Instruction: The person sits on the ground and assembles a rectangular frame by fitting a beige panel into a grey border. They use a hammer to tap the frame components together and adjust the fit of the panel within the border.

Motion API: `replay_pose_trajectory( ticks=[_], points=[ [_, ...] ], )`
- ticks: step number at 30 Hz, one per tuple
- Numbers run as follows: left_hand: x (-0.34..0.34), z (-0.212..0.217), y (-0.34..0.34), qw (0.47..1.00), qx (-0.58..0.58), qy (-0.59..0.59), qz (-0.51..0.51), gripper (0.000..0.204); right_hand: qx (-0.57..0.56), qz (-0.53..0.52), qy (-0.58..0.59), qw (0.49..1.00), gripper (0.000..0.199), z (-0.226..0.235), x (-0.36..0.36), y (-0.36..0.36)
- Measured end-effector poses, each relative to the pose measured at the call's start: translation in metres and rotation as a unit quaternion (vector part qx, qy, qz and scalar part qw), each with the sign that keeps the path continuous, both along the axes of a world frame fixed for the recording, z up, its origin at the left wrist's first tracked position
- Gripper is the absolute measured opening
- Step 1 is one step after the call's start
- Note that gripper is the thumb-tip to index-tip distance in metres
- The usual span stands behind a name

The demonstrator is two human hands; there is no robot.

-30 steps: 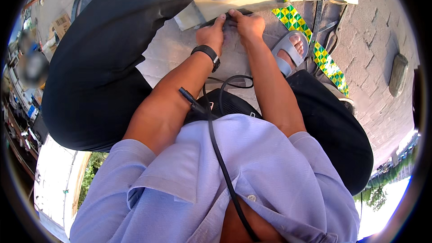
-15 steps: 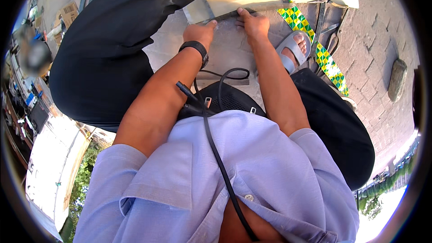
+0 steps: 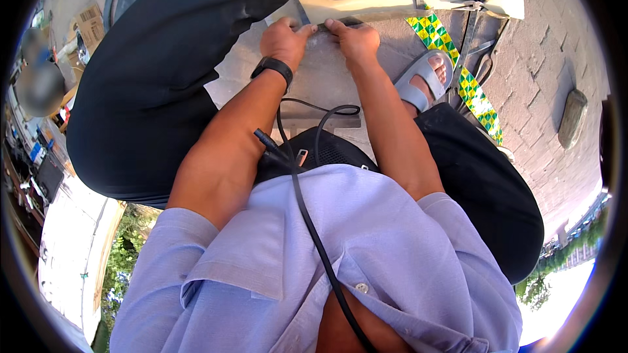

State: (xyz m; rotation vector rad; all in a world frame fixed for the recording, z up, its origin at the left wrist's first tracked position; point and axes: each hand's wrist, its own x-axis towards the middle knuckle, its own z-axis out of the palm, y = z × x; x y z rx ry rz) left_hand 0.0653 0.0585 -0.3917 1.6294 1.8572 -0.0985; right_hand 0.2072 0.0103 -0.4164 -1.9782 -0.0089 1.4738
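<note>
Your left hand (image 3: 282, 38) and right hand (image 3: 355, 39) have slid up to the grey slab's (image 3: 320, 75) far edge; both now pinch a thin dark strip (image 3: 327, 25) there, thumbs nearly touching.

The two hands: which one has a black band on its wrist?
The left hand. A black wristband circles its wrist, while the right hand beside it has a bare wrist. Both press on the grey slab.
</note>
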Motion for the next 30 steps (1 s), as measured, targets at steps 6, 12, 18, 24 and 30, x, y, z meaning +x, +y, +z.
replay_pose_trajectory(
  ticks=[6,12,18,24,30],
  points=[
    [-0.002,0.001,0.006,0.998,-0.056,0.002,0.017,0.044,-0.004,-0.056,-0.033,0.998,0.032,-0.008,-0.009,-0.001],
    [-0.001,0.000,0.014,0.998,-0.056,-0.013,-0.001,0.043,0.009,-0.050,0.001,0.999,0.030,-0.006,-0.007,0.001],
    [0.002,-0.002,0.006,0.999,-0.025,-0.033,-0.021,0.041,0.064,-0.041,0.063,0.995,0.029,-0.017,0.003,-0.010],
    [0.018,0.002,-0.011,0.951,0.211,-0.038,-0.223,0.035,0.103,-0.089,0.173,0.975,0.027,0.001,0.023,-0.017],
    [0.037,-0.007,0.009,0.953,0.096,-0.086,-0.274,0.022,0.111,-0.081,0.197,0.971,0.027,0.001,0.030,-0.018]
  ],
)
